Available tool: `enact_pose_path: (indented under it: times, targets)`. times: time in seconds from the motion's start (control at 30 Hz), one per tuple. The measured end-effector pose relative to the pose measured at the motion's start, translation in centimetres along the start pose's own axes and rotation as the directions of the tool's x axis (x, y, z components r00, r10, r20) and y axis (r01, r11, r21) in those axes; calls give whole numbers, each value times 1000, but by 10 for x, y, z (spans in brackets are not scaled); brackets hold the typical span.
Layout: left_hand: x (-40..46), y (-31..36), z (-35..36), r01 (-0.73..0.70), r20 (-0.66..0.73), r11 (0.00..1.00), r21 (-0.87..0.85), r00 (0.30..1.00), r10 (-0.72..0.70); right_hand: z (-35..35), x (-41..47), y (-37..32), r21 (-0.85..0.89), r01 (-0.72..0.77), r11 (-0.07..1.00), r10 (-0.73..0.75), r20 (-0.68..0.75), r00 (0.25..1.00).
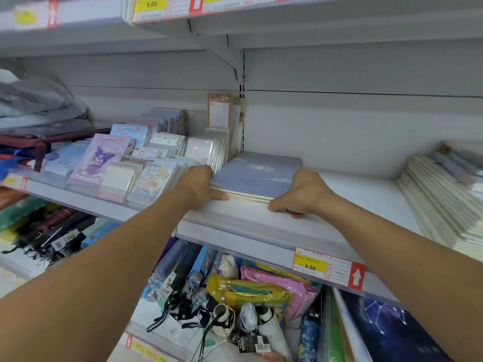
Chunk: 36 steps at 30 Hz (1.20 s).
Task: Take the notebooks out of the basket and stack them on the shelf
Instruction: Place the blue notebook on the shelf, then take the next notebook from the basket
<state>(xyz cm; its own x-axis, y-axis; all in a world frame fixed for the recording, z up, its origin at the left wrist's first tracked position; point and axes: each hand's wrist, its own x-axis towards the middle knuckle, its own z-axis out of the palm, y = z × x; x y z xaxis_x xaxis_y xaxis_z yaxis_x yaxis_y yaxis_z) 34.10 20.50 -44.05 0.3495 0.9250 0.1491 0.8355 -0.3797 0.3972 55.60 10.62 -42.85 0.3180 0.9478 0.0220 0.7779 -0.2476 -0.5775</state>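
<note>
- The white shelf [339, 194] runs across the whole view. Both ends are cut off by the picture's edges, so you cannot see how far it goes.
- A big pile of pale notebooks [441, 202] lies on the shelf at the right. It is blurry and partly cut off, and no words on it can be read.
- The small stack of notebooks [254, 176] lies flat on the shelf, near the middle, close to the front edge. The top cover is soft purple-blue with white clouds. It has small writing, but it is too faint to read.
- Packs of little note pads [117, 163] stand just left of the stack. One shows a purple cartoon figure. Their words are too small to read.
- Folded umbrellas [183, 278] and bright plastic pouches [264, 291] lie on the shelf below, partly hidden by the arms.
- The left hand [198, 182] holds the left side of the stack. The thumb lies along the front edge, and the fingers bend over the top corner.
- The right hand [300, 194] is at the right front corner, fingers curled down. The fingertips are hidden, so you cannot tell if it grips the stack.
- A price tag [324, 265] on the shelf front reads "6.00" on yellow, with a white arrow on red.
- Another price label [151, 6] up top reads "5.00".
</note>
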Motion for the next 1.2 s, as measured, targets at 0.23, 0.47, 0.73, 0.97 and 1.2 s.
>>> enact_pose_path:
  times: [0.23,0.47,0.73,0.97,1.2]
  targets:
    - [6,2,-3,17,66,998,53,998,-20,2,4,14,-16,28,999,-29,-49,998]
    - [-26,27,-14,2,-12,976,220,1000,0,-10,-27,-11,-386,63,921,-91,-55,994]
    - [-233,31,85,-204,-241,918,-340,962,125,81,-235,60,248,532,810,-465,-281,839]
    - [-342,-30,168,397,573,915,-71,767,-288,182,-294,216,-295,29,955,161,598,785]
    - [-352,-9,190,431,760,899,-80,610,-224,192,-314,245,-363,-67,930,245,472,847]
